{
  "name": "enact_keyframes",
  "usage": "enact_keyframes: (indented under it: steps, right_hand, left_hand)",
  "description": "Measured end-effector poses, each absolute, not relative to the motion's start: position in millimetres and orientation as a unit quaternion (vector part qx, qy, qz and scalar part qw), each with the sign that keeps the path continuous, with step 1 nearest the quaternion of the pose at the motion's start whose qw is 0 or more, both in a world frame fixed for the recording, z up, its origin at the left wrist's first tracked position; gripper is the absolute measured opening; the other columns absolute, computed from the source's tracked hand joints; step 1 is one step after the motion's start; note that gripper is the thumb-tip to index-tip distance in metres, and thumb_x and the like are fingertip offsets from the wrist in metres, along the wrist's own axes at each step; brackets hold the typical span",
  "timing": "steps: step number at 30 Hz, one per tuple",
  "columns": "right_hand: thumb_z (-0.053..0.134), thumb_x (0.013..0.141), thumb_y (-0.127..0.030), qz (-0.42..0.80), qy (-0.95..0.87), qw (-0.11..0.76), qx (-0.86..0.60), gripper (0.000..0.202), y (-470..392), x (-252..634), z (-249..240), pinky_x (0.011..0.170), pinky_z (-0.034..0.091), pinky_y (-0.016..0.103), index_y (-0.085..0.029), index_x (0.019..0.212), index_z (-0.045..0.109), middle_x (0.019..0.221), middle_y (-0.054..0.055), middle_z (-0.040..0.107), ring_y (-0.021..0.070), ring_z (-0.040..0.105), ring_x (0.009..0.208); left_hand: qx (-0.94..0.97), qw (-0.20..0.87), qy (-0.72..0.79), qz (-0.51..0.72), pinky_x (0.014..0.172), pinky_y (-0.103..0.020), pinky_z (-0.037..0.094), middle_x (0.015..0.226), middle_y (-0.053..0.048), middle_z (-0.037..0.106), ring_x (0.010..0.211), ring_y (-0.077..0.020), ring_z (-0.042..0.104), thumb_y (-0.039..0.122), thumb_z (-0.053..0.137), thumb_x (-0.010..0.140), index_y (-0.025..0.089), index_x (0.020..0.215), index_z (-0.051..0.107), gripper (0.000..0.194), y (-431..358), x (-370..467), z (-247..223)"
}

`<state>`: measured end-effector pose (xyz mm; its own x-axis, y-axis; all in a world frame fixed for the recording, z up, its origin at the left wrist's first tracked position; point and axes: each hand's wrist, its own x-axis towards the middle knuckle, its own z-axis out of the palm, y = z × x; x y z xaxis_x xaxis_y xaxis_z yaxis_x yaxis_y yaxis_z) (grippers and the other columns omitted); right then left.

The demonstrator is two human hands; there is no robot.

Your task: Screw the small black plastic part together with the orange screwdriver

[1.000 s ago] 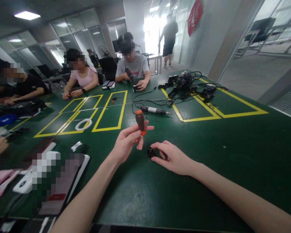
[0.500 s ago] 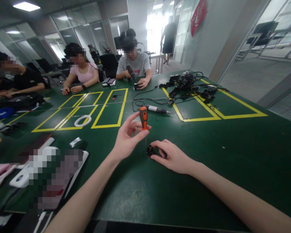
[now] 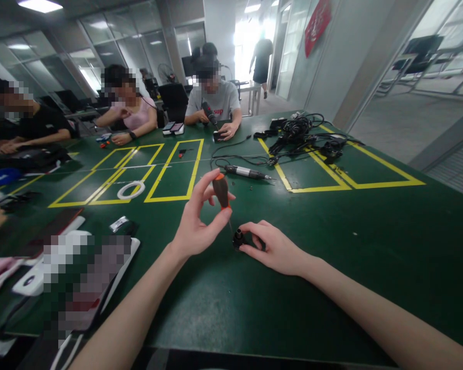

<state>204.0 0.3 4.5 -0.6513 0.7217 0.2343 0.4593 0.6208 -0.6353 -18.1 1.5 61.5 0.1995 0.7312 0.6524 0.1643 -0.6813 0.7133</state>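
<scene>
Between the fingers and thumb of my left hand (image 3: 200, 218) is a screwdriver (image 3: 221, 191) with an orange and dark grey handle. Its thin shaft slants down to the right, and the tip reaches the left side of a small black part (image 3: 238, 239); whether it sits in a screw I cannot tell. That part has a short round tube standing up from it and rests on the green table (image 3: 312, 226). My right hand (image 3: 272, 246) pinches the part from the right with thumb and forefinger.
An electric screwdriver (image 3: 249, 172) with a cord lies beyond my hands. Tangled black cables (image 3: 297, 131) are at the back right. A white coil (image 3: 131, 190) lies left, phones (image 3: 96, 288) nearer. Several people sit across the table, one person (image 3: 212, 103) holding a power tool.
The screwdriver has tilted, its handle top moving left with my left hand. My right hand and the black part stay put. A co-worker across the table has raised one hand.
</scene>
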Motion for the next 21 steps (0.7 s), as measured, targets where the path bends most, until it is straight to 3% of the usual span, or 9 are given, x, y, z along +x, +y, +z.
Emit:
enact_keyframes:
  steps: [4,9,13,21]
  right_hand:
    - [0.07,0.1,-0.024,0.271,-0.867,0.249,-0.335,0.02,0.5,203.8,3.3,0.077,0.044,0.031,-0.019,0.119,0.065,0.068,-0.006,0.057,0.0163,0.057,0.065]
    - [0.07,0.1,-0.024,0.276,-0.866,0.25,-0.333,0.02,0.8,203.8,2.8,0.077,0.044,0.032,-0.018,0.119,0.065,0.068,-0.005,0.057,0.0165,0.056,0.065]
    - [0.067,0.101,-0.027,0.278,-0.867,0.244,-0.334,0.02,0.5,204.4,4.2,0.077,0.045,0.033,-0.018,0.12,0.065,0.07,-0.004,0.059,0.0168,0.057,0.065]
    - [0.066,0.104,-0.033,0.275,-0.869,0.246,-0.33,0.021,2.2,205.4,-0.8,0.078,0.044,0.032,-0.019,0.12,0.065,0.072,-0.004,0.059,0.0161,0.057,0.067]
  left_hand:
    - [0.735,0.254,0.307,0.549,0.089,-0.037,0.048,0.113,-0.008,0.078,0.097,-0.02,0.07,0.029,0.063,0.104,0.028,0.155,0.044,0.055,0.9,-17.2,61.9]
    - [0.716,0.239,0.332,0.565,0.084,-0.036,0.048,0.097,-0.003,0.075,0.085,-0.0184,0.064,0.031,0.077,0.095,0.03,0.158,0.04,0.073,0.3,-13.2,60.3]
    - [0.722,0.219,0.336,0.563,0.082,-0.034,0.049,0.107,-0.005,0.074,0.085,-0.0171,0.062,0.031,0.081,0.091,0.029,0.153,0.05,0.07,1.9,-15.6,59.0]
    - [0.786,0.157,0.251,0.543,0.086,-0.032,0.051,0.113,-0.006,0.08,0.098,-0.0168,0.07,0.017,0.062,0.103,0.03,0.165,0.037,0.068,6.8,-19.5,56.9]
